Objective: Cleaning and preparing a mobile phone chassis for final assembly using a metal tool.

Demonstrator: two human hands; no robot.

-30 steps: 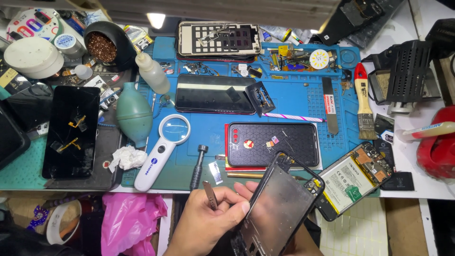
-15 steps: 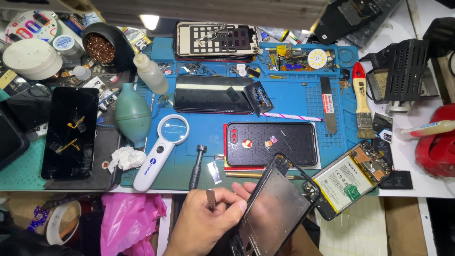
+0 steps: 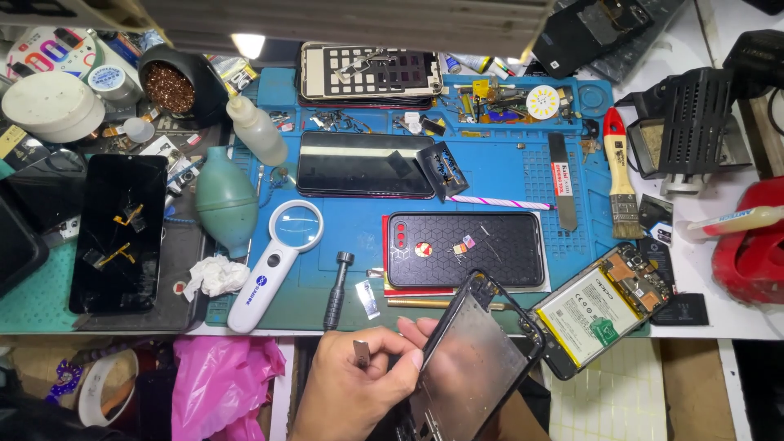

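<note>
A phone screen frame [image 3: 474, 367] is held up on a slant just past the near edge of the tabletop [image 3: 506, 175], close to the middle of that edge. It is dark and flat, and its top corner reaches over the blue mat. The left hand [image 3: 359, 392] is seen beside the frame's left side, with the fingertips [image 3: 412, 359] touching that side. A small flat metal tool [image 3: 361, 353] is pinched between the thumb and the fingers, so the left grip is closed on this tool. The right hand is not seen, and it cannot be told what holds the bottom of the frame.

Just behind the frame, a black phone with a patterned back [image 3: 465, 249] is laid flat on the mat. To the right of the frame, an opened phone with its battery showing [image 3: 600, 310] is laid at the near edge. A small black screwdriver [image 3: 336, 290] is placed just left of the black phone, near the hand. A white magnifying glass [image 3: 273, 265] is laid further left. A green rubber air blower [image 3: 226, 200] is set beside it, next to a crumpled white tissue [image 3: 216, 275]. A cracked black screen [image 3: 118, 233] is laid toward the left edge. A brush with a red handle [image 3: 621, 175] is laid toward the right edge.
</note>
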